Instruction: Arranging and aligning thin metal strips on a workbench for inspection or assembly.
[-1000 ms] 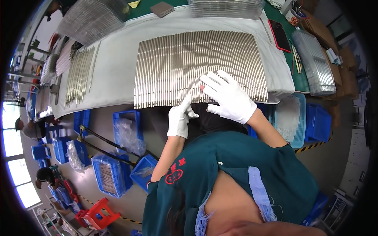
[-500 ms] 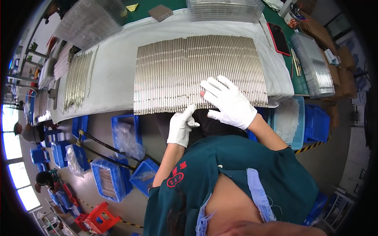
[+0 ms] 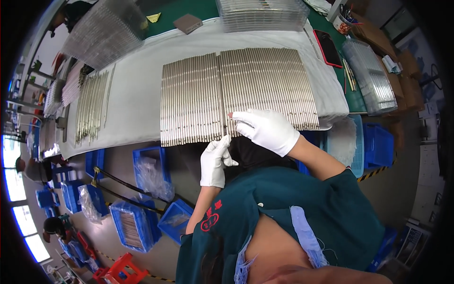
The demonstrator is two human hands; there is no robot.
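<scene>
A wide row of thin silvery metal rods (image 3: 189, 99) lies side by side on the white cloth (image 3: 135, 94), their near ends jutting past the table edge. A narrow dark gap splits the row near its middle. At the gap's near end, my left hand (image 3: 213, 165), in a white glove, pinches the end of a rod between thumb and fingertips. My right hand (image 3: 272, 132), gloved too with one fingertip bare, rests over the rods just right of the gap, its fingers stretched toward it. Its fingertips touch the rods beside the gap.
More rods (image 3: 92, 104) lie in a loose group at left. Clear plastic trays (image 3: 262, 14) are stacked at the back. A red-edged phone (image 3: 327, 48) and pens (image 3: 349, 75) lie at right. Blue bins (image 3: 135, 222) stand on the floor at lower left.
A gap has opened in the middle of the row. My right hand has moved left and drawn its fingers closer together; my left hand now pinches a rod end.
</scene>
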